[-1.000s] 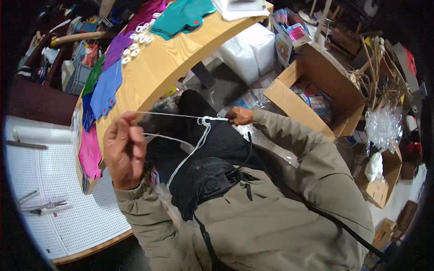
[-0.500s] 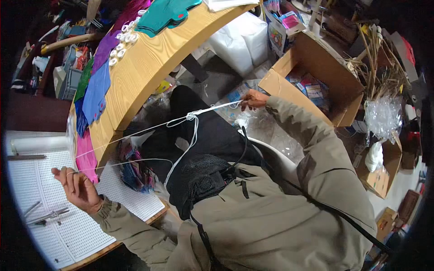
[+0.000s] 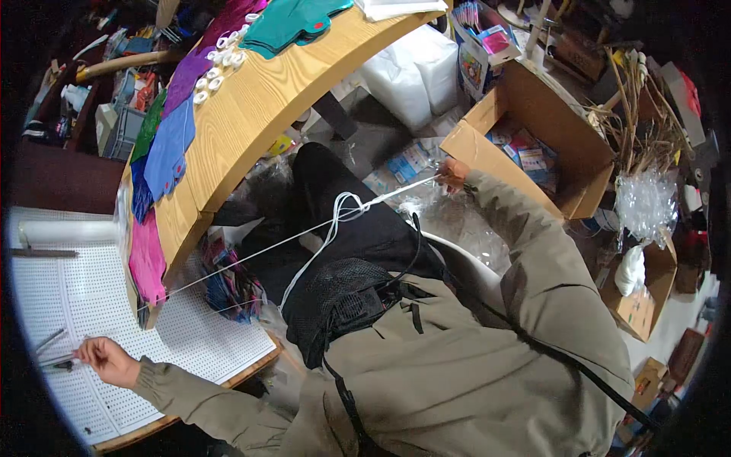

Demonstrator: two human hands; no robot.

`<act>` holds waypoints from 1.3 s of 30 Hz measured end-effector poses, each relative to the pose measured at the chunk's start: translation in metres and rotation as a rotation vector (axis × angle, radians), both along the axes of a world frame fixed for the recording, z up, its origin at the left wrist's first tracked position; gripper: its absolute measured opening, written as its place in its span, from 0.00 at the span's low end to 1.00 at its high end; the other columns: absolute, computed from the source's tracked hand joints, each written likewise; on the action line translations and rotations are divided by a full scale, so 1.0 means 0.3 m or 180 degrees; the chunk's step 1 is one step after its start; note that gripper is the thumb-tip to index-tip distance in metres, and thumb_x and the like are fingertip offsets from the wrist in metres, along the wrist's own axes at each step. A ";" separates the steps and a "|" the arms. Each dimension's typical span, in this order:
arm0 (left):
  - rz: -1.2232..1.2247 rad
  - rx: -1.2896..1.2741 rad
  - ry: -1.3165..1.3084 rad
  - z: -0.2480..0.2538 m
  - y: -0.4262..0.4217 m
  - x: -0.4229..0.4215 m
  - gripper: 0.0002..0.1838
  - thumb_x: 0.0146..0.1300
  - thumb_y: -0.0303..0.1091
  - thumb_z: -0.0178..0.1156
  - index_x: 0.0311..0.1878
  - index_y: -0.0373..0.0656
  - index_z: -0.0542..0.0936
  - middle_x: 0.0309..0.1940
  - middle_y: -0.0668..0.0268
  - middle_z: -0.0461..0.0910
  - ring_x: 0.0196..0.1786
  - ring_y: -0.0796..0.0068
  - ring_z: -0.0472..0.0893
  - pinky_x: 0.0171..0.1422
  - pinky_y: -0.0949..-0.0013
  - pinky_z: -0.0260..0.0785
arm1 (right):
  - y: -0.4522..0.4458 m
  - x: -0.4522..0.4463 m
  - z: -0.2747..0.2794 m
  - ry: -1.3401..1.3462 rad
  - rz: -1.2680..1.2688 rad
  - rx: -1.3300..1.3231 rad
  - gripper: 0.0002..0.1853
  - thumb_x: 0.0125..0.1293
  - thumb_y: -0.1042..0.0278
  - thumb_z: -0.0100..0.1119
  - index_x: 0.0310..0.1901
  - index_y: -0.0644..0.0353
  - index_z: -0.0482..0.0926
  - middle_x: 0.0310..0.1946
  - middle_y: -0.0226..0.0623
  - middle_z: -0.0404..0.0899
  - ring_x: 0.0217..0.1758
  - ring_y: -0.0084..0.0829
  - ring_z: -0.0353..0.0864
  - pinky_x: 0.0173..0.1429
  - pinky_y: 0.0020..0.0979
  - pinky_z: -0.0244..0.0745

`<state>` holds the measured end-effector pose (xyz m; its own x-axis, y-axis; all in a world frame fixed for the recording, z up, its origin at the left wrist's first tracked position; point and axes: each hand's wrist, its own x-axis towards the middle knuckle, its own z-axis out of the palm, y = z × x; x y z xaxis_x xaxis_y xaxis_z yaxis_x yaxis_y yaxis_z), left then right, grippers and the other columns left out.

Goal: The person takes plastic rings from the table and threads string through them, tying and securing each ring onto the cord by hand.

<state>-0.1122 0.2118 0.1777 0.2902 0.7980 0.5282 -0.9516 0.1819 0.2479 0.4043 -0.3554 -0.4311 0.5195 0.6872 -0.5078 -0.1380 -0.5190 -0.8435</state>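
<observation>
White string (image 3: pixel 349 207) runs in loops over my dark-trousered lap, with a loose knot of loops near the middle. My right hand (image 3: pixel 454 175) pinches its upper end beside the cardboard box. From the loops one thin strand slants down and left past the pink piece toward my left hand (image 3: pixel 108 361). The fingers of my left hand are closed over the white perforated board, near a pair of scissors (image 3: pixel 55 361); the strand is too thin to follow right to the fingertips. Another length of string drops across my lap to the black mesh pouch (image 3: pixel 346 301).
A curved wooden table (image 3: pixel 259 107) holds white rings (image 3: pixel 221 59), a teal piece (image 3: pixel 293 27), a blue piece (image 3: pixel 169 148) and a pink piece (image 3: pixel 146 255). An open cardboard box (image 3: pixel 548 129) stands at the right, near white plastic-wrapped packs (image 3: pixel 411 72).
My left hand has gone down and left, drawing the strand out long. My right hand has moved right and slightly up, and the string's loops have shifted and opened.
</observation>
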 end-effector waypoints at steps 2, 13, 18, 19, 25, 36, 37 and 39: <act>0.0116 -0.0006 0.0013 0.043 0.090 -0.076 0.06 0.75 0.22 0.50 0.46 0.37 0.77 0.29 0.67 0.70 0.28 0.76 0.69 0.30 0.75 0.63 | -0.027 0.024 -0.096 0.0098 0.0041 0.0266 0.15 0.74 0.58 0.60 0.51 0.61 0.84 0.34 0.37 0.86 0.25 0.31 0.85 0.28 0.35 0.83; -0.0047 0.0954 0.0943 0.115 0.277 -0.168 0.04 0.74 0.28 0.58 0.48 0.39 0.75 0.36 0.69 0.71 0.35 0.77 0.66 0.34 0.73 0.56 | -0.080 0.080 -0.360 0.2454 0.0136 -0.0071 0.14 0.70 0.68 0.58 0.55 0.60 0.80 0.37 0.42 0.83 0.29 0.37 0.83 0.30 0.39 0.82; 0.0432 0.0976 0.0985 0.101 0.170 -0.083 0.08 0.75 0.27 0.57 0.55 0.39 0.75 0.35 0.71 0.65 0.35 0.80 0.63 0.33 0.76 0.53 | 0.090 -0.031 -0.193 0.1857 -0.0100 0.0449 0.28 0.62 0.66 0.69 0.64 0.58 0.76 0.46 0.42 0.83 0.42 0.38 0.84 0.40 0.47 0.83; 0.0392 0.1010 0.0987 0.105 0.181 -0.095 0.09 0.76 0.28 0.57 0.55 0.39 0.75 0.35 0.71 0.65 0.34 0.80 0.63 0.33 0.76 0.53 | 0.147 -0.036 -0.189 0.2042 0.0013 0.0496 0.30 0.61 0.64 0.71 0.65 0.58 0.75 0.46 0.42 0.84 0.44 0.39 0.84 0.42 0.48 0.83; -0.0097 0.1208 0.1122 0.105 0.250 -0.189 0.10 0.77 0.27 0.55 0.57 0.39 0.74 0.36 0.71 0.64 0.34 0.80 0.63 0.34 0.75 0.54 | 0.464 -0.231 -0.204 -0.2388 0.0618 0.0992 0.31 0.62 0.58 0.70 0.66 0.57 0.77 0.52 0.43 0.86 0.38 0.41 0.86 0.42 0.38 0.83; -0.0210 0.0475 0.4002 -0.465 -0.592 0.521 0.15 0.72 0.32 0.57 0.56 0.32 0.79 0.32 0.72 0.76 0.28 0.84 0.70 0.30 0.78 0.65 | 0.250 -0.039 0.166 0.2153 0.0381 0.1223 0.17 0.79 0.60 0.49 0.50 0.66 0.81 0.40 0.42 0.87 0.31 0.36 0.87 0.34 0.35 0.86; -0.1134 0.0885 0.4100 -0.519 -0.761 0.624 0.17 0.72 0.34 0.58 0.56 0.32 0.81 0.32 0.73 0.75 0.28 0.85 0.71 0.31 0.78 0.66 | 0.208 -0.005 0.388 0.2129 0.0434 0.1158 0.17 0.79 0.60 0.49 0.50 0.66 0.81 0.40 0.42 0.87 0.31 0.36 0.87 0.34 0.35 0.86; -0.2614 0.1059 0.4586 -0.645 -0.899 0.738 0.16 0.72 0.33 0.59 0.58 0.34 0.81 0.31 0.72 0.75 0.29 0.85 0.73 0.30 0.79 0.65 | 0.295 -0.141 0.853 0.1436 0.0164 0.0332 0.16 0.81 0.64 0.47 0.51 0.68 0.80 0.41 0.43 0.88 0.30 0.32 0.87 0.37 0.31 0.88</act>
<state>0.1091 -0.0580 -0.0157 0.9023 0.1192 -0.4143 0.3782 0.2428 0.8933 0.3620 -0.2669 -0.1752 0.2265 0.7658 -0.6019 -0.4794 -0.4503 -0.7533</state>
